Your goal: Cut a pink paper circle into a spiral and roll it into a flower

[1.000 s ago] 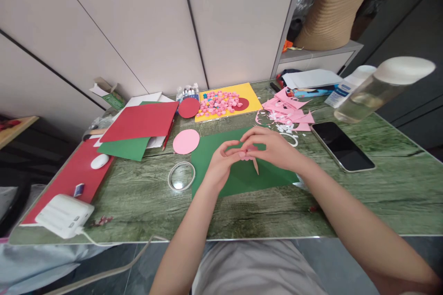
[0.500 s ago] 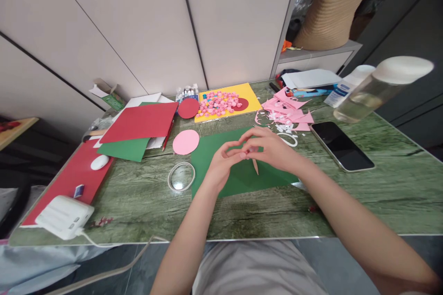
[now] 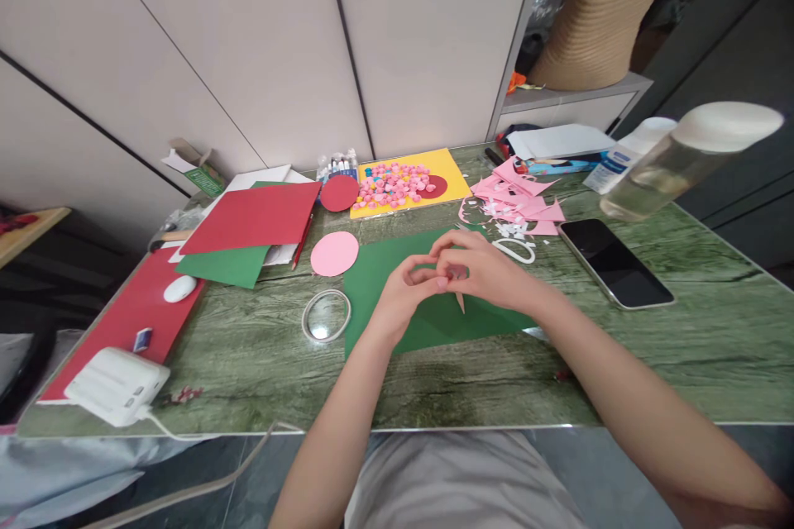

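Observation:
Above the green paper (image 3: 372, 297), my left hand (image 3: 406, 293) and my right hand (image 3: 480, 269) meet at the fingertips. Fingers and thumbs of both are pinched together around something too small and hidden to make out. A narrow pale pink strip (image 3: 460, 302) shows below my right hand, pointing toward me; its upper end is hidden. Left of the green sheet lie a pink paper circle (image 3: 335, 254) and a roll of tape (image 3: 326, 316). White-handled scissors (image 3: 516, 250) lie just beyond my right hand, their blades mostly hidden.
Behind, yellow paper (image 3: 456, 169) bears many small pink balls (image 3: 394, 186). Pink scraps (image 3: 512, 194), a phone (image 3: 614, 263) and a clear bottle (image 3: 670, 169) stand or lie right. Red sheets (image 3: 254, 217) and a white device (image 3: 117, 384) are left.
My fingertips have shifted slightly against each other, with my left thumb now further right under my right fingers. The whole view has moved a little.

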`<state>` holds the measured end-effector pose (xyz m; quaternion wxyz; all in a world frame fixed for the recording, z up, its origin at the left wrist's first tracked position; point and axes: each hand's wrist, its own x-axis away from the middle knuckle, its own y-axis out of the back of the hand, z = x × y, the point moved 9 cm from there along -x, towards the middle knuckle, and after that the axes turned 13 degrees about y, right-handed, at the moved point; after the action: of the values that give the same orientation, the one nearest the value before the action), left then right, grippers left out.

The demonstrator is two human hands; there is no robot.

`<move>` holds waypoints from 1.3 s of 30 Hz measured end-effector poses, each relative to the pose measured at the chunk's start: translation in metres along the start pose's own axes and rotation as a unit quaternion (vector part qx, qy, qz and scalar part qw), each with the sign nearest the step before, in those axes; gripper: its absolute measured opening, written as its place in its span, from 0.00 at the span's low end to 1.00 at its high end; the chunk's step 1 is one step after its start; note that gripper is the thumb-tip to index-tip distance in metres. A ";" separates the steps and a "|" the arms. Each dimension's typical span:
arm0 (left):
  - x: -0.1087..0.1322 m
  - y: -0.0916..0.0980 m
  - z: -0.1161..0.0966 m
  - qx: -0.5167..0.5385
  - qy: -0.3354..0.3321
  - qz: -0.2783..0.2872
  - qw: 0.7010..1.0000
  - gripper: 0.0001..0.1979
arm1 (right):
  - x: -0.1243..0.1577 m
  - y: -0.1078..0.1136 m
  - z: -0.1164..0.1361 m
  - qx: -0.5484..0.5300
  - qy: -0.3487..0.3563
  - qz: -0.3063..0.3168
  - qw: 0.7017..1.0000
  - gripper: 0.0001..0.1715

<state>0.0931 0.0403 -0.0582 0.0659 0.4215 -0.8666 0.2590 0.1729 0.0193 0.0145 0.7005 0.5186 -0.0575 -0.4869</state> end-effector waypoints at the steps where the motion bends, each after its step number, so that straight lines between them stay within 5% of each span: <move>1: 0.000 0.000 0.000 -0.004 0.001 0.001 1.000 0.16 | 0.000 0.000 0.000 -0.002 -0.001 0.000 1.000 0.09; 39: -0.001 -0.003 0.003 -0.009 0.038 0.044 0.998 0.17 | 0.003 -0.001 -0.003 -0.130 -0.024 0.040 0.990 0.03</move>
<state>0.0961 0.0375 -0.0600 0.0913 0.3720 -0.8834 0.2700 0.1756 0.0194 0.0109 0.7794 0.4084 -0.0307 -0.4741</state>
